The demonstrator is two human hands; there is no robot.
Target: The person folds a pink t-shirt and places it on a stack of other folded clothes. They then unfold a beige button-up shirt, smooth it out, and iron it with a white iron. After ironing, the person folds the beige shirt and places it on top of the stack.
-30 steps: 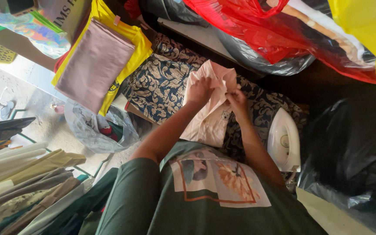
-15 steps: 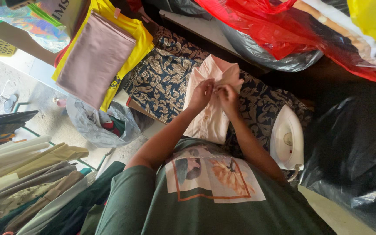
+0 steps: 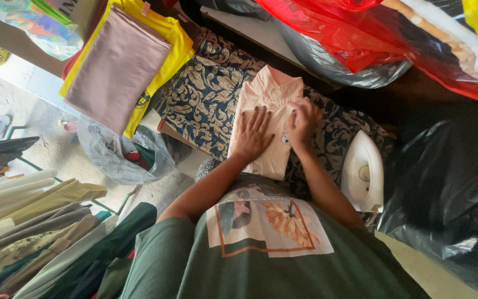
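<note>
Left hand (image 3: 252, 134) lies flat with fingers spread, pressing on the folded pale pink shirt (image 3: 265, 99). I see the right hand (image 3: 303, 119) just beside it, fingers curled loosely on the same shirt, gripping nothing. That shirt rests on the tabletop (image 3: 206, 105) with its dark blue flowery cloth. Farther right, a white iron (image 3: 363, 171) sits near my right arm.

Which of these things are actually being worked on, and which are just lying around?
In use:
- pale pink shirt, folded, under both hands
- left hand, flat on it
- right hand, pressing it
- patterned cloth beneath

Lying about:
- white iron
- mauve and yellow folded cloths
- red plastic bag
- grey bag
</note>
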